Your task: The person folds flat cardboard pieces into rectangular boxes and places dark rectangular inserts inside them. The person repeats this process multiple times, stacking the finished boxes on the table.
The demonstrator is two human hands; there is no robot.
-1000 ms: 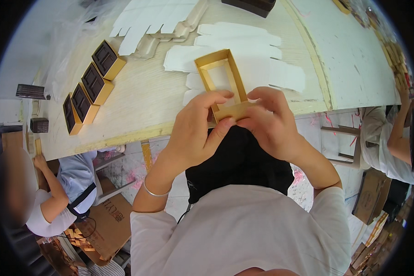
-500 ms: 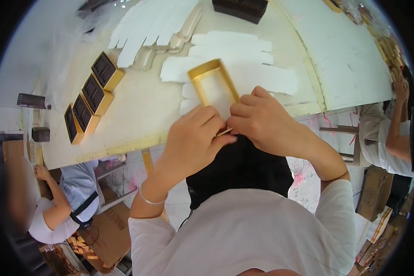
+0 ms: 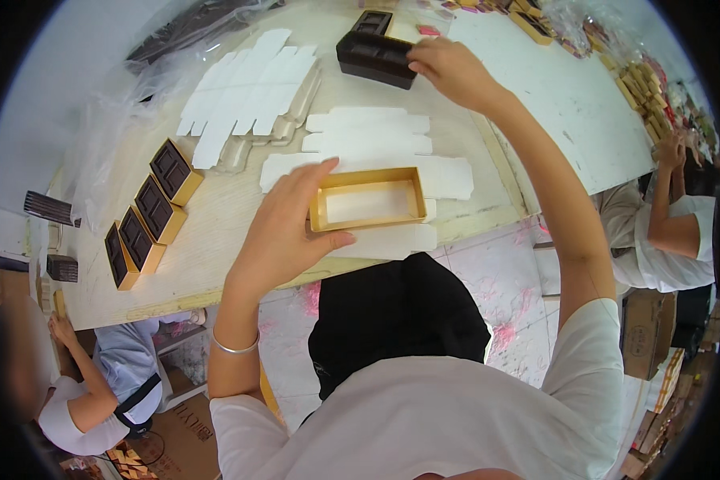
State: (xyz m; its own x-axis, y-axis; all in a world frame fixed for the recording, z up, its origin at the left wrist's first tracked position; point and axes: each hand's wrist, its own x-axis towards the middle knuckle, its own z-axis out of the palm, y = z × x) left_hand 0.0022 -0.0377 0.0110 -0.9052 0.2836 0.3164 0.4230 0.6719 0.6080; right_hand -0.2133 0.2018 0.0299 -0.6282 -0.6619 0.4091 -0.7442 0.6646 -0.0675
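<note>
Our left hand (image 3: 284, 228) grips the left end wall of the empty gold box tray (image 3: 368, 198) on the table edge, while our right hand (image 3: 452, 72) pinches the stack of black plastic inserts (image 3: 376, 58) farther back. Both look light and thin-walled, easily crushed, so we judge the rims safest to hold. How many inserts are stacked, and whether our right fingertips close underneath, is hard to make out.

filled gold boxes (image 3: 154, 210), white card blanks (image 3: 248, 92)

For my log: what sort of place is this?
Probably a packaging workshop: flat white card blanks lie on a long worktable, finished gold boxes stand in a row, and other workers sit nearby.
</note>
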